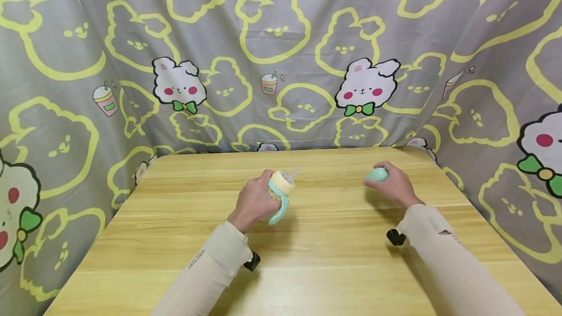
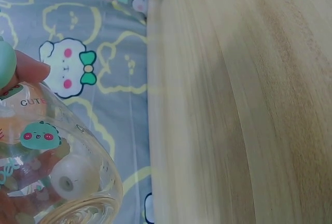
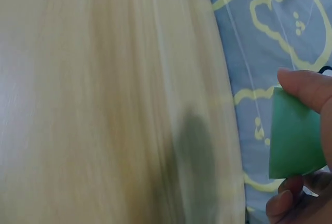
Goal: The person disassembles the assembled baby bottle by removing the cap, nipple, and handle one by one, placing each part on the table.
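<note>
My left hand point(image 1: 254, 201) grips a baby straw bottle point(image 1: 281, 183) above the table. The bottle has a cream collar, a mint handle point(image 1: 278, 211) and a clear straw point(image 1: 296, 172) sticking up at the top, tilted to the right. In the left wrist view its clear body point(image 2: 78, 141) shows cartoon prints and a whitish round piece point(image 2: 75, 177) inside. Well off to the right, my right hand point(image 1: 398, 188) holds a mint-green bottle cap point(image 1: 377, 174) between thumb and fingers. The right wrist view shows the cap point(image 3: 294, 136) from its straight-edged side, the thumb on top and fingertips below.
A wood-grain table point(image 1: 333, 257) spreads under both hands. Grey curtains point(image 1: 303, 38) with rabbit prints stand behind it and along both sides. A small black device point(image 1: 252, 261) is on the left wrist, another point(image 1: 396, 237) on the right.
</note>
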